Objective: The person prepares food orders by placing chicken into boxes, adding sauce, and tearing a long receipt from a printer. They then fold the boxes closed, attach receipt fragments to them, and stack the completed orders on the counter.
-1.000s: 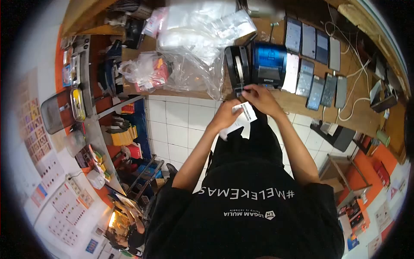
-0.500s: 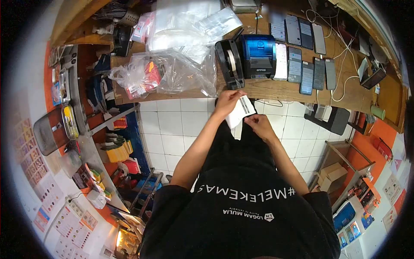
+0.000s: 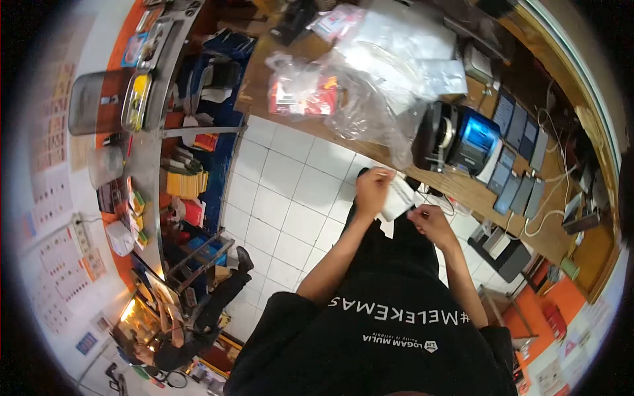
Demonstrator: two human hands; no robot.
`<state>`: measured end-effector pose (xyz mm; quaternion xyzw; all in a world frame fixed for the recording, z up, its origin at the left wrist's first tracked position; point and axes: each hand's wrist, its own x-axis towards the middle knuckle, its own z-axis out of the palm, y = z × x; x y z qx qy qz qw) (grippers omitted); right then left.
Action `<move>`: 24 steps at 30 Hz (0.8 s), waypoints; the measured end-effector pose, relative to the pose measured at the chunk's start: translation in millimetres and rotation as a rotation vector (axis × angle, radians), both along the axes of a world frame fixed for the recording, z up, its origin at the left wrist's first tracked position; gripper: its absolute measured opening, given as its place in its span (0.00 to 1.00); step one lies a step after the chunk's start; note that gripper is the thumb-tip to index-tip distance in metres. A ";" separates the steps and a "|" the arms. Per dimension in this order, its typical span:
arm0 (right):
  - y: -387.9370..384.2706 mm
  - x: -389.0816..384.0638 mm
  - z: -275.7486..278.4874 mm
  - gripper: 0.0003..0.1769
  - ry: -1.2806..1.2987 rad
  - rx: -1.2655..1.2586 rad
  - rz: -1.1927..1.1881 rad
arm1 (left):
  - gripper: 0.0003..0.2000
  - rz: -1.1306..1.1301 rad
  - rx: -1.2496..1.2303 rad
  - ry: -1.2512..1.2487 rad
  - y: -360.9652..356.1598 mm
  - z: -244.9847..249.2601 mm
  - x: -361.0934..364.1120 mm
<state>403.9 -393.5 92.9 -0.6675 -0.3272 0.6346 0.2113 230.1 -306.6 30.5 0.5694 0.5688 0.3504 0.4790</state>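
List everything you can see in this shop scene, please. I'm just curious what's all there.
white paper slip: one, white, in front of the counter, in the left hand
tape dispenser: one, black, on the counter
printer: one, blue, right beside the tape dispenser
phones: several, dark, in rows on the counter
plastic bags: a heap, clear, on the counter
counter: one, brown wood, across the top
floor: one, white tiles, below the counter
another person: one, dark clothes, lower left
shirt: one, black with white lettering, bottom
left hand: one, grip shut on the slip
right hand: one, close by the slip, grip unclear
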 end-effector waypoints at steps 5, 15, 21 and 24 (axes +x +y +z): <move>148.8 -107.9 -3.8 0.12 -0.195 0.503 0.343 | 0.07 0.528 0.168 -0.014 96.5 20.6 -121.0; 335.5 -163.2 0.8 0.26 -0.902 0.503 0.684 | 0.29 0.673 -0.016 -0.451 236.4 -47.7 -181.8; 363.2 -208.9 -40.2 0.24 -0.172 0.900 0.385 | 0.18 0.644 0.343 0.314 155.4 -28.4 -308.9; 359.9 -139.4 22.4 0.23 -0.016 1.106 0.035 | 0.23 0.676 0.387 0.557 69.9 22.1 -339.3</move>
